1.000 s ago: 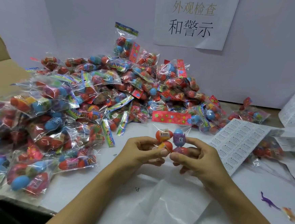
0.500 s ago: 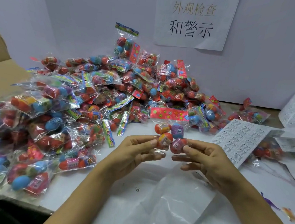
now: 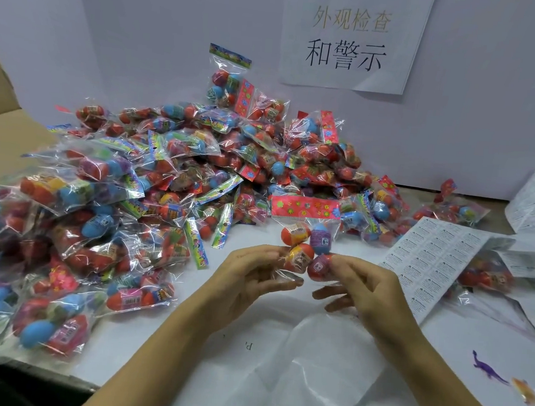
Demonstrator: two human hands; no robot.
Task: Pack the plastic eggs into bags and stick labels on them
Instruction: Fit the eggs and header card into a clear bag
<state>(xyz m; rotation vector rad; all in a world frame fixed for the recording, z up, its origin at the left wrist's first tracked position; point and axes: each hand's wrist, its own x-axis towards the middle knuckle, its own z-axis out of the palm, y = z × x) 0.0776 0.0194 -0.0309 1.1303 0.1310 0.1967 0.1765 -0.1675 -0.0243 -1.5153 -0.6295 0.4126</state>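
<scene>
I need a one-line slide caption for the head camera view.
Both hands hold a clear bag of plastic eggs before a pile of packed bags.

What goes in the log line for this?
step: inspect bag of eggs | left hand: pinches bag | right hand: pinches bag | label sheet: untouched

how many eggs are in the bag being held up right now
4: orange egg upper left, purple egg upper right, orange-yellow egg lower left, red egg lower right. Others may hide behind.
</scene>
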